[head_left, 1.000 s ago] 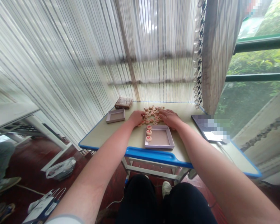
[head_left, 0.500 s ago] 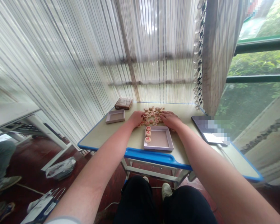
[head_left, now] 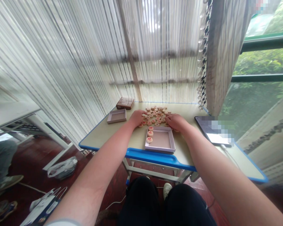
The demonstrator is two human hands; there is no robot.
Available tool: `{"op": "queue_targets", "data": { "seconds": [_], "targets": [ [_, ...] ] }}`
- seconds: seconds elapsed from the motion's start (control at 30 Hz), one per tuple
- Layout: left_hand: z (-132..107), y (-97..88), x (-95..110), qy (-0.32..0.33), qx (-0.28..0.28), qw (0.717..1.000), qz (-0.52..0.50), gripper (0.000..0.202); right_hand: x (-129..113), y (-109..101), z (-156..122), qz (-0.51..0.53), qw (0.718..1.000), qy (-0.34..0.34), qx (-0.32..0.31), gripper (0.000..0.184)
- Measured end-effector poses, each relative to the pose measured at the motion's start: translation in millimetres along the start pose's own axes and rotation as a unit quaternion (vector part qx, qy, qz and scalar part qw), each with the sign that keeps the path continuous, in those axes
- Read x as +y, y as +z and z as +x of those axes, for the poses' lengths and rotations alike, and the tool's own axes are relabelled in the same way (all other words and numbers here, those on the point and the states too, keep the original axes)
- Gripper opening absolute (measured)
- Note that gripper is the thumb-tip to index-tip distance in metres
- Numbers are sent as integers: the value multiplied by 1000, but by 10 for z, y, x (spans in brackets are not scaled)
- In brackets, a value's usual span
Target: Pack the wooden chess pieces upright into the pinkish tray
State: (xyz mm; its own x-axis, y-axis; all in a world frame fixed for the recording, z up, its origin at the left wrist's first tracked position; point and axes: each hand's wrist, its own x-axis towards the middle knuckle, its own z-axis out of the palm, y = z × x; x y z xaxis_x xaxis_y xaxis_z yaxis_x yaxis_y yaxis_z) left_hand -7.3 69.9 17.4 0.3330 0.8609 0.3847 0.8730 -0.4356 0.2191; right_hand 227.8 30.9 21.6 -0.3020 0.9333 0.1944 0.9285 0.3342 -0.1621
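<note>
A loose heap of round wooden xiangqi pieces point(head_left: 153, 121) with red and dark characters lies at the middle of the desk. My left hand point(head_left: 137, 118) is at the heap's left side, its fingers closed about a pale piece at the edge. On the right side, my right hand point(head_left: 176, 120) has its fingers bent inward among the pieces; what they hold, if anything, is hidden. Nearer to me is a shallow pale box tray point(head_left: 171, 140). Three red-lettered pieces point(head_left: 150, 133) stand in a column along its left wall.
A second shallow tray point(head_left: 109, 120) sits at the desk's left, with a brown printed box point(head_left: 125, 103) behind it. A tablet-like device point(head_left: 202, 124) with a cable lies at the right. The desk has a blue edge point(head_left: 153, 155); a string curtain point(head_left: 165, 72) hangs behind.
My right hand's fingers, spread flat over the pieces before, are now bent, and the hand has shifted slightly right. Pieces at the heap's right lie more uncovered. My left hand has barely moved.
</note>
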Motion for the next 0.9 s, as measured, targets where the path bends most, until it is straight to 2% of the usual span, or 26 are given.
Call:
{"op": "queue_targets", "data": {
  "seconds": [0.1, 0.2, 0.33, 0.4, 0.53, 0.67, 0.9],
  "targets": [
    [-8, -34, -21, -37, 15, 999, 0, 39, 26, 21, -4, 16, 1000, 15, 13, 41],
    [-19, -61, -27, -63, 12, 998, 13, 37, 76, 53, 0, 38, 997, 20, 62, 39],
    [-30, -51, -19, -69, -58, 995, 39, 33, 134, 99, 26, 35, 991, 54, 114, 43],
    [-30, -33, -22, -57, -68, 995, 47, 33, 133, 114, 41, 33, 992, 52, 106, 45],
    [-13, -2, -43, -47, -9, 999, 24, 29, 73, 117, 49, 50, 995, 27, 76, 52],
    [5, 8, -39, -22, 5, 1000, 2, 22, 18, 103, 21, 60, 997, 21, 47, 51],
    [-4, -34, 13, -23, -18, 1000, 6, 28, 77, 70, 23, 68, 992, 30, 97, 43]
  ]
}}
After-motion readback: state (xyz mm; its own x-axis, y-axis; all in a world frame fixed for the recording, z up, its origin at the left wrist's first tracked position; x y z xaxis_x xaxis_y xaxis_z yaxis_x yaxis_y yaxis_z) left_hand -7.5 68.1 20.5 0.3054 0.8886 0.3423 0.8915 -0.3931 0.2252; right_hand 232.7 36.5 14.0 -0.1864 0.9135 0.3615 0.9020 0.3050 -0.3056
